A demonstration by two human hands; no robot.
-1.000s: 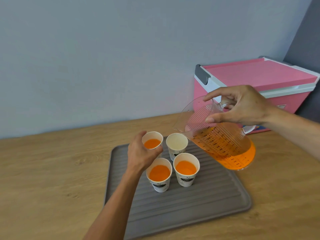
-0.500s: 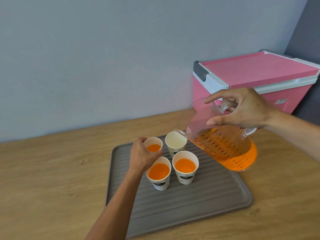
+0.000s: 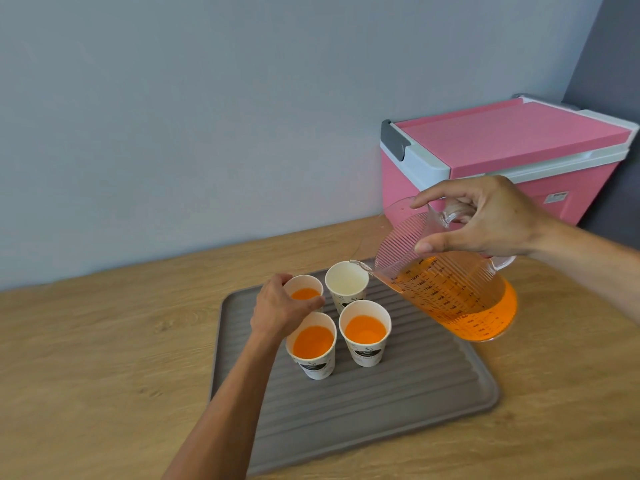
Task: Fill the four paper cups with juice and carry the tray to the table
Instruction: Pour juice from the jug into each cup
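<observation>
Head view: my left hand has its fingers curled round the back-left cup, which holds juice. My right hand grips the handle of the tilted jug, its spout just over the empty back-right cup. Two filled front cups stand with them on the grey tray, which lies on the desk.

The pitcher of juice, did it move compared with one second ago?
Yes. The pitcher came left and lower: its spout, earlier right of the empty cup, now sits over that cup's rim.
</observation>
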